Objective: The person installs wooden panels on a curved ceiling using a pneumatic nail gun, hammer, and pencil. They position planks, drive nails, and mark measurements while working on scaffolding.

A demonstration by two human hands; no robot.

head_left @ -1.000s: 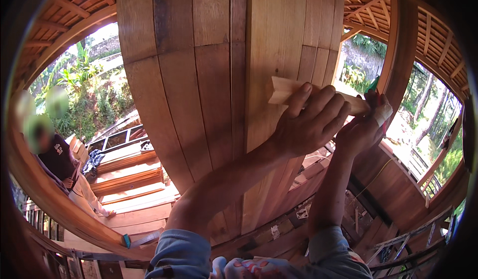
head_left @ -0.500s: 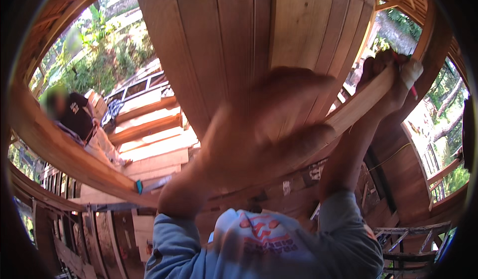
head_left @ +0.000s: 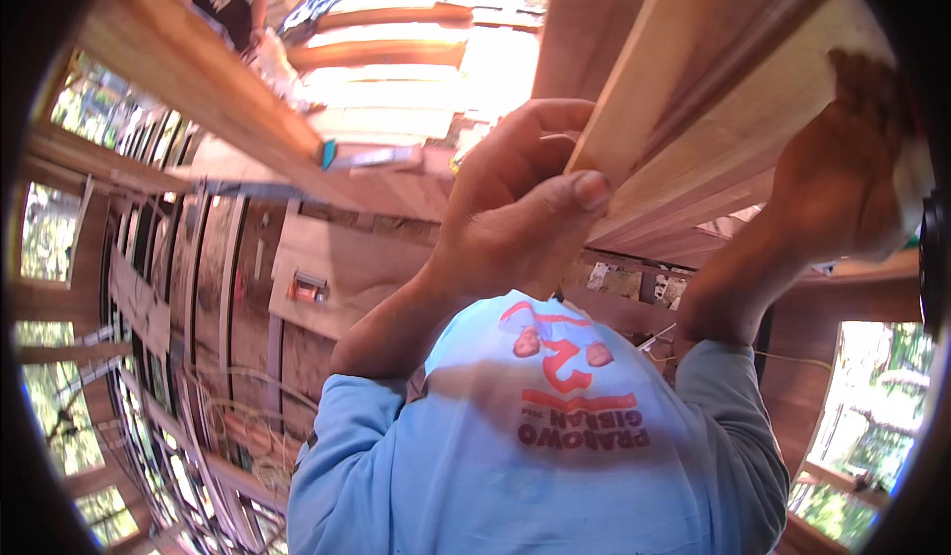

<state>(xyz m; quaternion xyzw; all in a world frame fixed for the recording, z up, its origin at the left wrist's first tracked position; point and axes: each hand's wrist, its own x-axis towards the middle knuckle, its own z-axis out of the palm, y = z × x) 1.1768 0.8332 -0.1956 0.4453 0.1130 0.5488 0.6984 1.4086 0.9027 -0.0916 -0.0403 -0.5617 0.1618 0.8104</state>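
Observation:
My left hand is closed on the lower end of a pale wooden strip, its thumb against the end and its fingers behind. The strip slants up and away in front of darker wall boards. My right hand is raised at the far right, beside a broad pale board. Its fingers are dark and blurred near the picture's rim, so their grip, and anything in them, cannot be made out. A whitish smear shows along that hand's outer side.
A thick wooden beam runs diagonally at left, with a teal-ended tool near its end. Beyond are sunlit planks and a person in a dark shirt. An orange object lies on a plywood sheet among floor joists.
My view has swung left and down. My left hand, blurred and spread before, now grips the strip's end. My right hand, earlier at the strip's far end with a red pencil, now appears beside the board.

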